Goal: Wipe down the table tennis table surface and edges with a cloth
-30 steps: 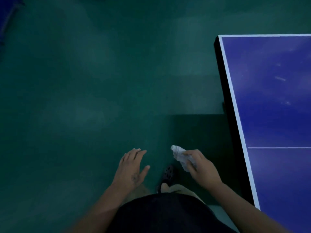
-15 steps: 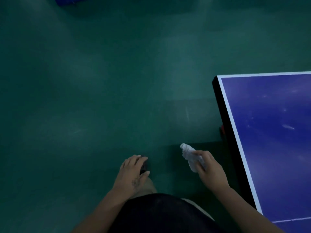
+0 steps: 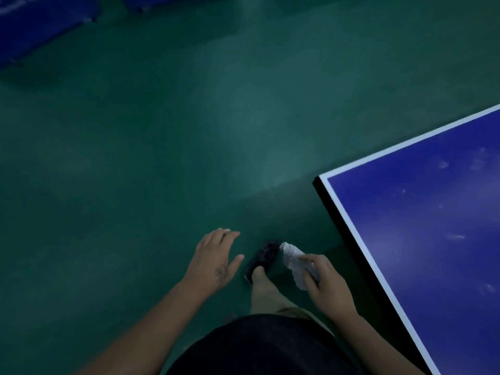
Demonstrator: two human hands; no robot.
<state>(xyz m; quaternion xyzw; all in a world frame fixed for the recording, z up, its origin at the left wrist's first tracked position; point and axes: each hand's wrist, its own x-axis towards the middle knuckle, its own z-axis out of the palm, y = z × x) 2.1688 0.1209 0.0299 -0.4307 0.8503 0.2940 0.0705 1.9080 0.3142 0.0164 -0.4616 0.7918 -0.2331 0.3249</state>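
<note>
1. Shows only one white-lined corner of the smooth blue table (image 3: pixel 433 239), cut off at right, faintly smudged.
2. Grips a crumpled white cloth (image 3: pixel 296 263) in the right hand (image 3: pixel 328 290), near the table's dark edge, not touching.
3. Holds the left hand (image 3: pixel 213 261) loose and empty, fingers spread.

The floor (image 3: pixel 162 158) is dull green under dim light. At eleven o'clock, blurred blue panels (image 3: pixel 40 28) stand on it.
</note>
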